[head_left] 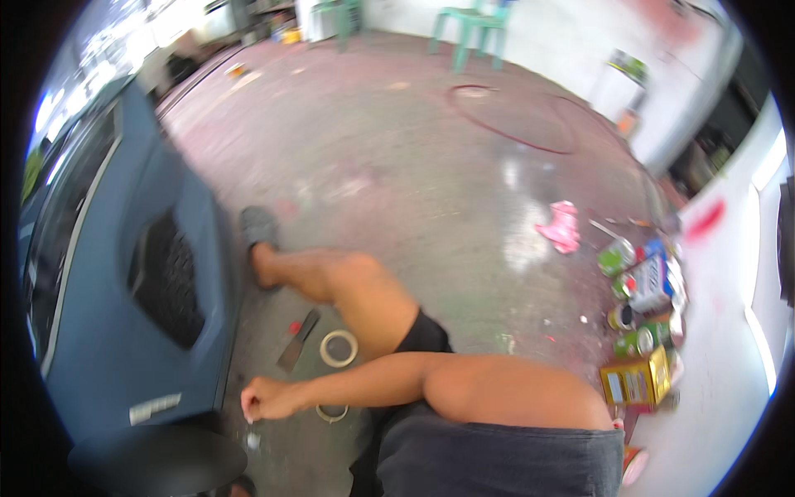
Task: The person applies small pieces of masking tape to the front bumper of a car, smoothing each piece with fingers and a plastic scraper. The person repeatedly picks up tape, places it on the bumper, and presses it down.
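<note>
My right hand reaches out low beside a blue-grey car bumper, its fingers curled closed. Whatever they hold, if anything, is too blurred to make out. A small whitish thing shows just below the fingers; whether they touch it I cannot tell. Close to the hand lies a roll of masking tape, with a second tape roll partly covered by my forearm. A flat scraper-like tool rests on the floor near a small red piece. My left hand is out of view.
The bumper has a dark mesh opening. A dark blurred oval covers the lower left. Along the right wall stand several cans and a yellow tin. A pink cloth, a red hose and a green chair lie farther off.
</note>
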Demonstrator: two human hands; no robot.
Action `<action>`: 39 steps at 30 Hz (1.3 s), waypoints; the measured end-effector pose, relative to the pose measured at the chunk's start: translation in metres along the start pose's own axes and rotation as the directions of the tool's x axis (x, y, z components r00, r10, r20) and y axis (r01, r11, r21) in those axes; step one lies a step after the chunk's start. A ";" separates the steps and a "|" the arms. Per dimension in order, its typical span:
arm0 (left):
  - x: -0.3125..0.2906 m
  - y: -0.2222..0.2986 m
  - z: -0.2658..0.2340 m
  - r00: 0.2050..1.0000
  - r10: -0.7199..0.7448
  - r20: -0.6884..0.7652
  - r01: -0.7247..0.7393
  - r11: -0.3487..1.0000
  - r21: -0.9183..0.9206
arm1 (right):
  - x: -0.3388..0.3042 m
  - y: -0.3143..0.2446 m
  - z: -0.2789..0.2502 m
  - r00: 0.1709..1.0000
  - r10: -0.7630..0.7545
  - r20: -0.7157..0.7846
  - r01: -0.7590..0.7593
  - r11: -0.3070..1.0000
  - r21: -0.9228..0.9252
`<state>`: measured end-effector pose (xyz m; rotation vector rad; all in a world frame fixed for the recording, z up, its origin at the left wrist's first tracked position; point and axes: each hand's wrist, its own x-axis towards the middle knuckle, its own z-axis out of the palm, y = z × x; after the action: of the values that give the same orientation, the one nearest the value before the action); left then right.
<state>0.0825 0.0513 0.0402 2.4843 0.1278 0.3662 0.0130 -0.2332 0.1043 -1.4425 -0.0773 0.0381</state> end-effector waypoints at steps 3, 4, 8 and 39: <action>0.019 -0.098 -0.058 0.957 -0.227 -0.179 0.253 0.958 0.138 | 0.015 -0.017 0.031 0.989 0.055 0.139 -0.070 0.993 0.100; 0.017 -0.120 -0.073 0.919 -0.308 -0.247 0.353 0.922 0.161 | 0.020 -0.029 0.040 0.986 0.027 0.166 -0.070 0.963 0.259; 0.004 -0.170 -0.112 0.747 -0.502 -0.436 0.603 0.788 0.124 | 0.031 -0.056 0.045 0.992 0.058 0.116 -0.105 0.885 0.453; 0.014 0.190 -0.069 1.000 0.004 -0.013 -0.013 0.302 -0.953 | 0.062 -0.094 0.069 0.996 -0.045 -0.081 0.081 0.853 0.515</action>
<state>0.0766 -0.0606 0.2093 1.2342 -0.1001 0.3122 0.0678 -0.1725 0.2077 -0.8950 -0.0546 -0.0411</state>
